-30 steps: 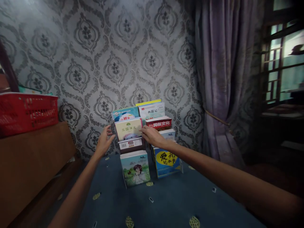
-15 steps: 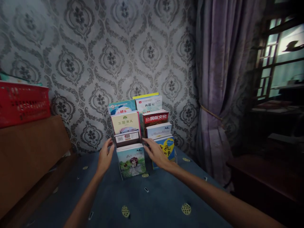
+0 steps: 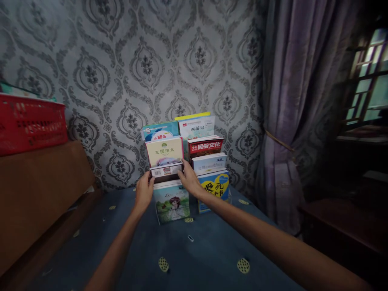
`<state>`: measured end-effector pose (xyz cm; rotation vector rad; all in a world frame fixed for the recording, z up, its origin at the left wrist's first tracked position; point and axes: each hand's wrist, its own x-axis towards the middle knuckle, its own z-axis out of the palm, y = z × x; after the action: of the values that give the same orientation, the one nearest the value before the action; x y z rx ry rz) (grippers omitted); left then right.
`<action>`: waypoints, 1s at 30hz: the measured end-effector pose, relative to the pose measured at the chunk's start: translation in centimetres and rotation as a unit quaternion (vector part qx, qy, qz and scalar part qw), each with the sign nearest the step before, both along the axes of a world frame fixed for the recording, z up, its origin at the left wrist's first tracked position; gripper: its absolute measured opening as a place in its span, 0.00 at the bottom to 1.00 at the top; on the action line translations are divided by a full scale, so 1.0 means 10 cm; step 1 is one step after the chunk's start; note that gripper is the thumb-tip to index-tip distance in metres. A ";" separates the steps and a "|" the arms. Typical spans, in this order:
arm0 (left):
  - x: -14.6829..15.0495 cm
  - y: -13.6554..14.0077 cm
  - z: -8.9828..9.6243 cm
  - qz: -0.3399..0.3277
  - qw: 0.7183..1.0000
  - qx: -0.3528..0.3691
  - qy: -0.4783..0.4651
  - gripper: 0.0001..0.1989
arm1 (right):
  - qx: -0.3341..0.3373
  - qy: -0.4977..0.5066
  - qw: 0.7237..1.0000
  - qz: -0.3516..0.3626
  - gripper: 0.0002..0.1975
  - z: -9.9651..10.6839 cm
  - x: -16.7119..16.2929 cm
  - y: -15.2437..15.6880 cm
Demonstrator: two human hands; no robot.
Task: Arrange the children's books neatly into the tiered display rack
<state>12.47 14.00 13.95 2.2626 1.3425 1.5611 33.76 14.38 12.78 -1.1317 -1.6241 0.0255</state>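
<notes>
Two columns of children's books stand in stepped rows on a rack that is mostly hidden. My left hand point(image 3: 144, 190) grips the left edge of a dark book with a white barcode strip point(image 3: 166, 172), and my right hand point(image 3: 189, 178) pinches its right edge. Just in front of it stands a green-blue book with a girl on the cover point(image 3: 172, 204). Behind are a cream book point(image 3: 164, 151) and a blue book point(image 3: 160, 130). The right column holds a white book point(image 3: 197, 127), a red book point(image 3: 206, 146), a pale blue book point(image 3: 209, 163) and a blue-and-yellow book point(image 3: 216, 188).
The rack stands on a dark blue patterned cloth point(image 3: 182, 262) against a papered wall point(image 3: 121, 60). At the left, a red basket point(image 3: 30, 125) rests on a cardboard box point(image 3: 42, 194). A purple curtain point(image 3: 291, 101) hangs at the right, beside dark furniture point(image 3: 342, 226).
Both hands have closed in on the dark book and now hold its two side edges. The view has shifted slightly, so the books appear a little further right and higher.
</notes>
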 end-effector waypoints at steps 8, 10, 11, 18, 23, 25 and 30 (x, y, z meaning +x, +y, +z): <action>0.02 0.09 -0.01 0.018 0.999 0.019 0.033 0.12 | -0.006 -0.027 0.999 -0.034 0.27 -0.05 0.02 -0.01; 0.00 0.12 -0.03 0.015 0.999 0.018 0.033 0.12 | -0.013 -0.031 0.999 -0.028 0.27 -0.03 0.03 -0.02; -0.01 0.13 -0.03 0.014 0.999 0.016 0.033 0.12 | -0.019 -0.033 0.999 -0.025 0.26 -0.01 0.03 -0.03; -0.09 0.16 -0.05 -0.004 0.999 -0.017 0.044 0.12 | -0.054 -0.038 0.998 -0.015 0.25 0.10 0.02 -0.08; -0.12 0.14 -0.09 -0.034 0.999 -0.033 0.017 0.14 | -0.052 -0.047 0.998 -0.009 0.28 0.03 0.06 -0.13; -0.14 0.12 -0.10 -0.053 0.998 -0.042 0.002 0.15 | -0.043 -0.039 0.998 0.006 0.28 -0.01 0.08 -0.16; -0.16 0.07 -0.09 -0.083 0.995 -0.048 -0.021 0.16 | -0.035 -0.021 0.999 0.025 0.28 -0.10 0.09 -0.20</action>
<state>10.92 14.67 13.03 2.2088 1.1598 1.4488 34.66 12.33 11.74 -1.1514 -1.7008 0.0927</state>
